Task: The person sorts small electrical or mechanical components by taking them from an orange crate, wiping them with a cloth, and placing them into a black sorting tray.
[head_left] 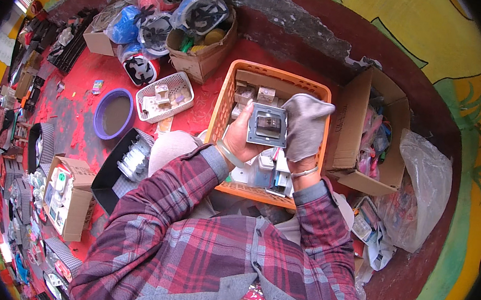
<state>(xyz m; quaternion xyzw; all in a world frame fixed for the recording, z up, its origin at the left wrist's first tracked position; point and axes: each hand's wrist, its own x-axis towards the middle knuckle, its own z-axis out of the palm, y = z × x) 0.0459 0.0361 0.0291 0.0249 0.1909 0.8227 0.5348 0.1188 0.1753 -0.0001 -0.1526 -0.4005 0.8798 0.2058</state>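
Note:
My left hand (237, 138) is closed on the edge of a square electrical wall plate (267, 140), which has a blue-grey frame and a dark centre piece. A grey cloth (305, 124) covers most of my right hand (301, 166); the fingers are hidden, but the cloth is bunched in its grasp right against the plate's right edge. Both hands are above an orange plastic basket (220, 104). Inside the basket lie small boxes (266, 93) and several white and blue electrical fittings (265, 163), partly hidden by my hands.
Left of the orange basket stand a white basket (182, 108), a purple basin (99, 122) of murky water and a black tray (104, 186). Cardboard boxes stand at right (349, 129), far left (208, 63) and near left (77, 209). A clear plastic bag (425, 191) lies at right.

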